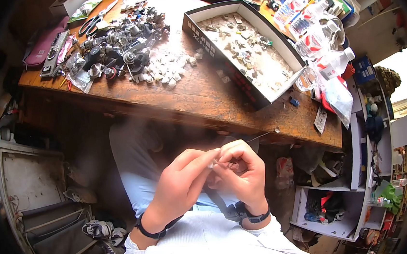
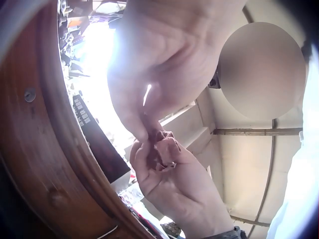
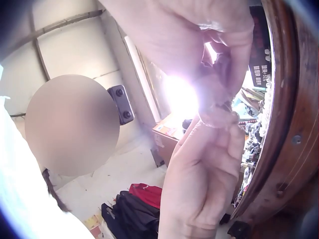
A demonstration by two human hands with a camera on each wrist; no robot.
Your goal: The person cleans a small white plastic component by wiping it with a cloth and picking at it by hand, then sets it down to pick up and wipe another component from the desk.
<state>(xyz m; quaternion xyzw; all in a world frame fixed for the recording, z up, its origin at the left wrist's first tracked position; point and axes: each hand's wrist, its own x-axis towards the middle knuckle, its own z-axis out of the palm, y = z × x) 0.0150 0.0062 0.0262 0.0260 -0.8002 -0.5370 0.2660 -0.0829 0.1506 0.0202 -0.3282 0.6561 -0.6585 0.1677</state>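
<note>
Both hands meet fingertip to fingertip over the lap, in front of the table edge. My left hand (image 1: 181, 179) pinches a small white piece (image 1: 212, 164) between thumb and fingers. My right hand (image 1: 244, 174) has its thumb and index finger up against the left fingertips. Its curled fingers hold small brownish, jagged-edged pieces (image 2: 168, 150), which show against the palm in the left wrist view. Fingers hide much of both, and I cannot tell their exact kind. In the right wrist view the left hand (image 3: 199, 184) reaches up from below to the right hand (image 3: 184, 40).
On the wooden table (image 1: 186, 97) lie a heap of bulbs with metal bases (image 1: 128, 41), a pile of white pieces (image 1: 167, 69) and scissors (image 1: 97, 20). A black-sided box (image 1: 227, 62) holds small parts. Plastic bottles (image 1: 326, 65) crowd the right edge. Shelves (image 1: 329, 212) stand at right, a folded chair (image 1: 51, 213) at left.
</note>
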